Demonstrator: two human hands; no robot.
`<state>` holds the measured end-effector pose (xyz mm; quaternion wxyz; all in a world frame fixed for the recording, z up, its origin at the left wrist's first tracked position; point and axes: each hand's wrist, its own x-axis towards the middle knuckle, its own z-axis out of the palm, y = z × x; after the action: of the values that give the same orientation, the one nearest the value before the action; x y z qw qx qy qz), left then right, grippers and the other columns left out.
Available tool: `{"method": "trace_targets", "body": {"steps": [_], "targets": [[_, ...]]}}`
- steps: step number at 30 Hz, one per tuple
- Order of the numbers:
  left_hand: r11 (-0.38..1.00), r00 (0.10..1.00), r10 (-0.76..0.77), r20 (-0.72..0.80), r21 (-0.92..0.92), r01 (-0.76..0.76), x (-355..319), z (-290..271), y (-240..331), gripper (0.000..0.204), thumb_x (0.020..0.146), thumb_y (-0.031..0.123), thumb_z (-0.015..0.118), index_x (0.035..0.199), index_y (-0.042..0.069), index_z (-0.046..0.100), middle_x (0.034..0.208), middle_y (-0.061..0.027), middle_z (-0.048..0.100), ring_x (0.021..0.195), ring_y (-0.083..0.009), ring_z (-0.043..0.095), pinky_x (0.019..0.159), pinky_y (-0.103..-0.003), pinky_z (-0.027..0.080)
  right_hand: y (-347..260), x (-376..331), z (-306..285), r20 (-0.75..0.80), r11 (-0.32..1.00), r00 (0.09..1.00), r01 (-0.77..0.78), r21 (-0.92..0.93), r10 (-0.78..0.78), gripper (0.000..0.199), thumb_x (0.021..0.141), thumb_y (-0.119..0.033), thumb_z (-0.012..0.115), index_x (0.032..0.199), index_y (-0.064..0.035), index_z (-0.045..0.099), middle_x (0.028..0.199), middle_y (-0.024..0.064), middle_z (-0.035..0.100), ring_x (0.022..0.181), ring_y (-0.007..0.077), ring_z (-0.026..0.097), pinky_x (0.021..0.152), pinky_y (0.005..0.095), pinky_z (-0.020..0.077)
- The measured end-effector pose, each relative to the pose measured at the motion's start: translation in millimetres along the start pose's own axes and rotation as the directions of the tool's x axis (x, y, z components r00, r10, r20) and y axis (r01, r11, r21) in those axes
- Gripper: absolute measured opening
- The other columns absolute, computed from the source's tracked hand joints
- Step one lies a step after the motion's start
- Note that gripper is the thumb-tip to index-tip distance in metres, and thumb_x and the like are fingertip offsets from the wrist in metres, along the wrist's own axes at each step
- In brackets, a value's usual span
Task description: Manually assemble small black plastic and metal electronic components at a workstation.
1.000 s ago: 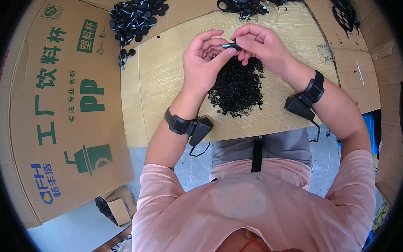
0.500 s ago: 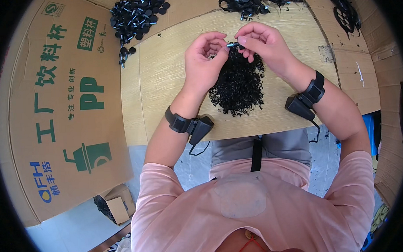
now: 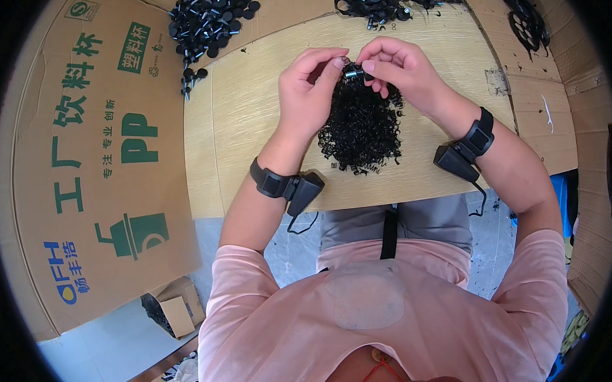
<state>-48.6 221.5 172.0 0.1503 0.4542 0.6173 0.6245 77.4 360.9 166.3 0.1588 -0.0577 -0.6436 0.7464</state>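
Observation:
Over the far end of the pile, my right hand pinches a black-headed screw by its head between thumb and fingers. The screw's shiny metal shank points left, toward my other hand. My left hand is closed, thumb and index tips pressed together just above the shank; what they hold, if anything, is too small to make out. Below both hands lies a heap of small curled black pieces on the pale wooden board.
Many black-headed screws are piled at the far left. Dark parts with round pads lie at the far middle, and black perforated strips at the far right. A tall printed cardboard sheet walls the left side; another cardboard panel stands on the right.
My left fingertips have come off the screw's end and closed slightly above it. The screw in my right hand has dropped a little lower toward the pile.

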Motion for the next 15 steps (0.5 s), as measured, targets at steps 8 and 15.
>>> {"method": "trace_targets", "body": {"steps": [8,15], "targets": [[0.941,0.984,-0.179,-0.021,-0.296,0.165,5.9,-4.0,0.5,0.014,0.09,0.002,0.054,0.098,-0.004,0.063,0.09,-0.0122,0.066,0.075,-0.0124,0.058,0.067,-0.024,0.048,0.6,1.2,-2.9,-0.123,0.996,0.989,0.087,0.011,-0.085,0.017,0.09,-0.016,0.06,0.099,-0.0021,0.06,0.077,0.0014,0.06,0.067,0.0061,0.055,0.055,0.0193,0.0453],[0.934,0.969,-0.239,0.065,-0.256,0.248,0.0,-5.8,2.7,0.02,0.083,-0.003,0.051,0.098,-0.004,0.063,0.08,-0.0135,0.066,0.067,-0.0135,0.057,0.059,-0.022,0.045,-3.8,-0.9,0.1,-0.101,0.986,0.981,0.167,0.016,-0.164,0.017,0.09,-0.015,0.059,0.1,-0.0009,0.059,0.079,0.0022,0.059,0.069,0.0065,0.055,0.058,0.0195,0.0459]]}}
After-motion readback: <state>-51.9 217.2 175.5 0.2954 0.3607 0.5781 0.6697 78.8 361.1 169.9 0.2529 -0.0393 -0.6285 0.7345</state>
